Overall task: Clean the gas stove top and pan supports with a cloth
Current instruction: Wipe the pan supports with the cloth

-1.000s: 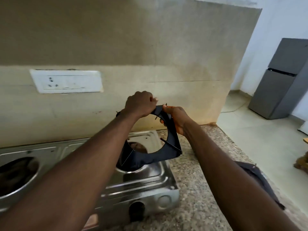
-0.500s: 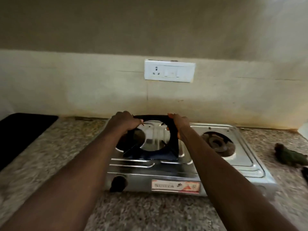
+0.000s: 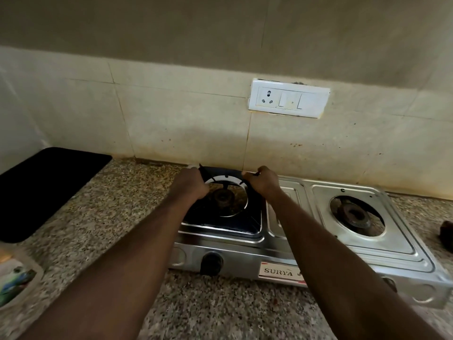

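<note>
Both bare forearms reach forward, almost straight. The left hand (image 3: 192, 184) and right hand (image 3: 262, 182) sit level, knuckles up, each with fingers curled around a far corner of the pan support (image 3: 220, 172).

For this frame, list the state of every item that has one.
pan support: over the left burner, far edge held by both hands; seating unclear
left hand: grips its far left corner
right hand: grips its far right corner
right burner: bare, no support on it
knob: setting unreadable
</note>
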